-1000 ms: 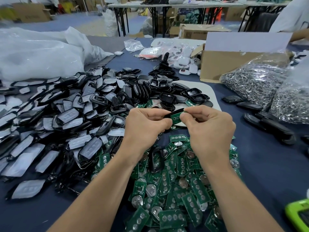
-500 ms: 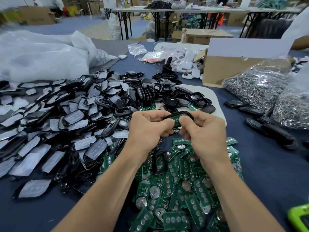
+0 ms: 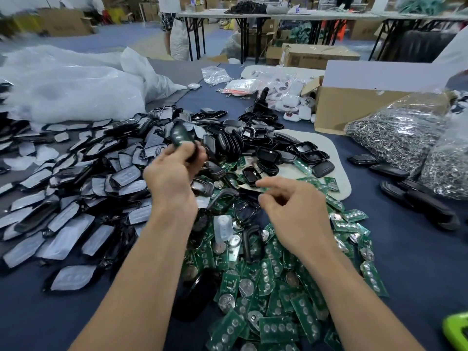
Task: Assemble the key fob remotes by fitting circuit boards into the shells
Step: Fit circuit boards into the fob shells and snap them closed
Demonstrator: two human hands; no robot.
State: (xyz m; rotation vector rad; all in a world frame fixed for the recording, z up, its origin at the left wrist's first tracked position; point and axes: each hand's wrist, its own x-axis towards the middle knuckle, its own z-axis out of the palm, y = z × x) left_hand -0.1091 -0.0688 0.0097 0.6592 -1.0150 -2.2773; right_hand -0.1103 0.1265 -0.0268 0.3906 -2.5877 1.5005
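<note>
Both hands have parted since half a second ago, when they met over the middle of the table [image 3: 410,262]. Now the left hand [image 3: 172,173] is raised toward the far left and pinches a black shell [image 3: 181,136] by its lower end between fingers and thumb. The shell is blurred, with green showing inside its frame. The right hand [image 3: 296,211] holds nothing. Its fingers are loosely curled and the index finger reaches forward, above the heap of green circuit boards [image 3: 268,295] that spreads from the table's middle to its near edge.

Just beyond that fingertip lies an open black shell half [image 3: 250,174], at the near edge of a white pad [image 3: 340,173] that carries more empty halves. Left of the left hand, a wide pile of film-covered shell faces [image 3: 76,198] runs to the table's left edge. Closed black fobs [image 3: 420,209] lie near the right edge, beside bags of metal key rings [image 3: 397,133]. Behind these stands a cardboard box [image 3: 354,110]. Clear plastic bags [image 3: 63,92] fill the far left corner, and a lime-green device [image 3: 455,330] shows at the near right corner.
</note>
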